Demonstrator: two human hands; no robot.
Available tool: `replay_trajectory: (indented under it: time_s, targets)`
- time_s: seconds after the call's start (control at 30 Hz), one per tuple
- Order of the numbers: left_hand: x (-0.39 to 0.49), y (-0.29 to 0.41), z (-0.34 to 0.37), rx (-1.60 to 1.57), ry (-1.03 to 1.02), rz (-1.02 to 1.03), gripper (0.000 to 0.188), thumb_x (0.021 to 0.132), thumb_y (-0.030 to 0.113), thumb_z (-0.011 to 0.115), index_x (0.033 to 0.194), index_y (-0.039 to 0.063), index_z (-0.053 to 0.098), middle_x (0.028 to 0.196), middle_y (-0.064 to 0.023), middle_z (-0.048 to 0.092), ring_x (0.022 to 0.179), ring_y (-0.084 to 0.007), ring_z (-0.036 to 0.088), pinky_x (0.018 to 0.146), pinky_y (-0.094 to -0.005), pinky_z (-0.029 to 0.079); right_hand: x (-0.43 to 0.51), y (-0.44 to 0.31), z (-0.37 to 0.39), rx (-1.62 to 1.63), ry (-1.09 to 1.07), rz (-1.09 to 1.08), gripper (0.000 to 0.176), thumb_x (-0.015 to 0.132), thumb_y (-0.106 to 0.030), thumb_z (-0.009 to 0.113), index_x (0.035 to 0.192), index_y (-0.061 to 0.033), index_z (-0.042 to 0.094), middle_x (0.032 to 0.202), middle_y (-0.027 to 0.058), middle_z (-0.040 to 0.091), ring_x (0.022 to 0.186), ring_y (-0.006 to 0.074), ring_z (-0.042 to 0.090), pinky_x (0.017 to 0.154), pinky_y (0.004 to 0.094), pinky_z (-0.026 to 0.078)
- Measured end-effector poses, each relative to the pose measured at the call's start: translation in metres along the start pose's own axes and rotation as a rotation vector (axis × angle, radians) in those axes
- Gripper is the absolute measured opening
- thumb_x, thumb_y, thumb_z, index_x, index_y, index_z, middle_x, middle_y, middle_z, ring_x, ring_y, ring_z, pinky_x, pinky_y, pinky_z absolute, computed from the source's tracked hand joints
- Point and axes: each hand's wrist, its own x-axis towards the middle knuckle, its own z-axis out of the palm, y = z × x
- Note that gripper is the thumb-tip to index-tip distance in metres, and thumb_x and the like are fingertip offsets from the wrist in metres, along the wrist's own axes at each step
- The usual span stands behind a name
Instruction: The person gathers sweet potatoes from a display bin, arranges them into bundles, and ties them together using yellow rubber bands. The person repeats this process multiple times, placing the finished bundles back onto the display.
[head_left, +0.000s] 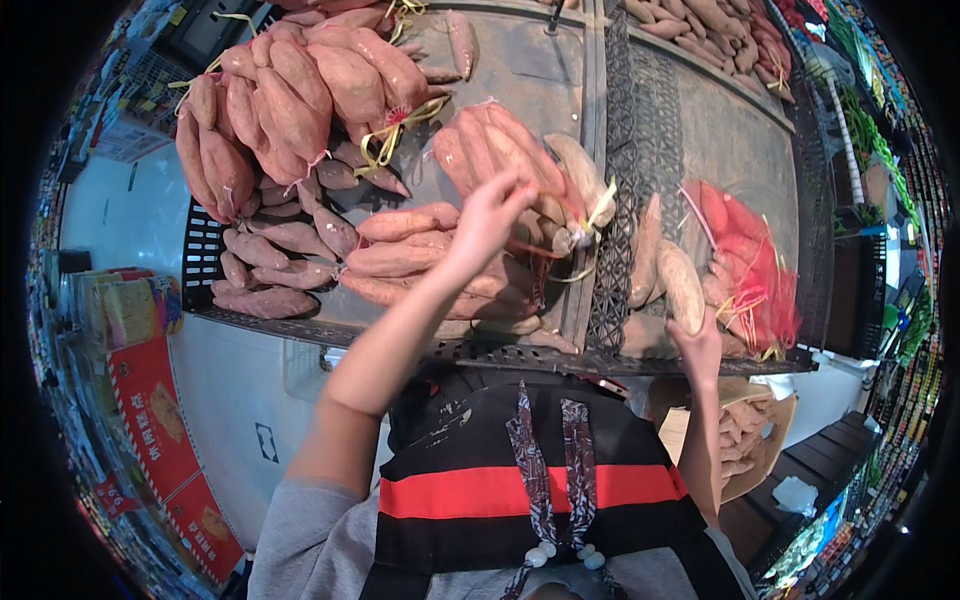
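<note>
My left hand (499, 201) is over a red net bag of sweet potatoes (487, 146), its thumb and fingertips pinched together; whether they hold the netting cannot be told. That bag, tied with a yellow strip, lies beside a pale sweet potato (581, 172). Just nearer to me lies another net bag of sweet potatoes (401, 259). On the right, my right hand (697, 337) grips the lower end of a long tan sweet potato (681, 281). A loose reddish sweet potato (645, 240) lies left of it, and a partly filled red net bag (742, 247) lies to its right.
A black grated divider (620, 150) separates the two display trays. Several filled net bags (277, 105) are heaped at the back left, with loose sweet potatoes (285, 234) below. The trays' perforated front edge (480, 352) runs before me. A cardboard box (780, 435) of sweet potatoes stands at lower right.
</note>
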Motion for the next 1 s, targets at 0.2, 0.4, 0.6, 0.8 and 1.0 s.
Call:
replay_trajectory:
  time_s: [0.2,0.4,0.6,0.8,1.0]
  targets:
    - [0.061,0.076,-0.032,-0.097,0.167,0.131,0.011,0.096,0.013,0.061,0.102,0.007,0.069,0.073,0.007,0.055,0.06,-0.0026,0.046,0.053,-0.0189,0.034,-0.014,-0.032,0.044,-0.25,0.418,-0.505,0.048,0.084,-0.018,0.074,0.122,0.0036,0.054,0.112,0.0238,0.058,0.104,0.0377,0.057,0.093,0.0448,0.046]
    - [0.104,0.114,-0.073,-0.228,0.194,0.195,0.009,0.095,0.011,0.062,0.098,0.004,0.067,0.065,0.0064,0.05,0.054,-0.0041,0.041,0.049,-0.0218,0.032,0.001,-0.128,0.151,-0.297,-0.615,-0.342,0.093,0.082,-0.061,0.069,0.136,0.006,0.034,0.098,0.0246,0.069,0.093,0.0396,0.069,0.079,0.0456,0.055]
    - [0.099,0.094,-0.054,-0.292,0.063,0.104,0.009,0.095,0.011,0.062,0.097,0.004,0.066,0.063,0.0048,0.049,0.05,-0.0046,0.04,0.047,-0.0202,0.03,0.053,-0.148,0.223,-0.017,-0.411,-0.398,0.115,0.066,-0.051,0.086,0.149,0.0025,0.026,0.126,0.0399,0.05,0.106,0.0505,0.06,0.091,0.047,0.053]
    - [0.1,0.1,-0.04,-0.274,-0.01,0.074,0.01,0.095,0.012,0.063,0.098,0.003,0.066,0.063,0.0062,0.046,0.052,-0.0042,0.038,0.048,-0.0204,0.028,0.076,-0.185,0.202,0.179,-0.274,-0.476,0.087,0.076,-0.033,0.081,0.143,0.0027,0.036,0.145,0.0296,0.038,0.118,0.0446,0.054,0.092,0.046,0.052]
    - [0.07,0.09,-0.019,-0.218,0.005,0.038,0.013,0.098,0.016,0.06,0.101,0.005,0.066,0.064,0.0077,0.048,0.054,-0.0021,0.039,0.05,-0.019,0.028,-0.018,-0.128,0.203,-0.508,-0.651,-0.666,0.064,0.072,-0.024,0.078,0.127,-0.0026,0.054,0.128,0.0256,0.052,0.116,0.0379,0.058,0.087,0.0415,0.055]
